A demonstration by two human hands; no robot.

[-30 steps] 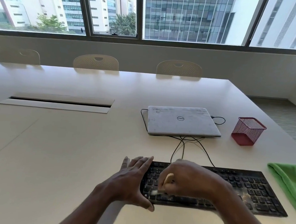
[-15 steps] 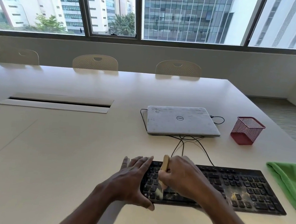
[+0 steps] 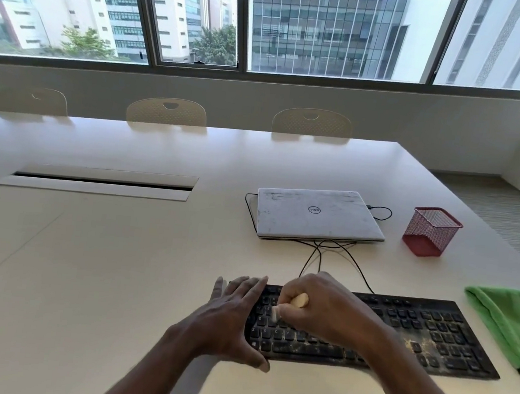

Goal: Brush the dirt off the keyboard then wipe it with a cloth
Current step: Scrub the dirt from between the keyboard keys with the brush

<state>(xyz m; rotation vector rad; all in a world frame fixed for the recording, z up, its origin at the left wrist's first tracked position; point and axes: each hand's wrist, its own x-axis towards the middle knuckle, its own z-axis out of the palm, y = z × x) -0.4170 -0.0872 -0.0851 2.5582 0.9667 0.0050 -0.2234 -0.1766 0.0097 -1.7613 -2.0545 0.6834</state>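
The keyboard (image 3: 429, 334) lies on the table (image 3: 119, 262) right in front of the person, with the green cloth (image 3: 507, 319) just past its right end, untouched. The left hand (image 3: 228, 317) lies flat with straight fingers against the keyboard's left end, steadying it as it did a second ago. The right hand (image 3: 330, 308) has its grip closed round the brush (image 3: 298, 300). Half a second back the bristles were down on the near rows; now they sit on the upper-left keys, the handle tipped over to the right. So the sweeping goes on at the left end. Pale dirt (image 3: 419, 344) shows further right, so I'd say wiping is some way off.
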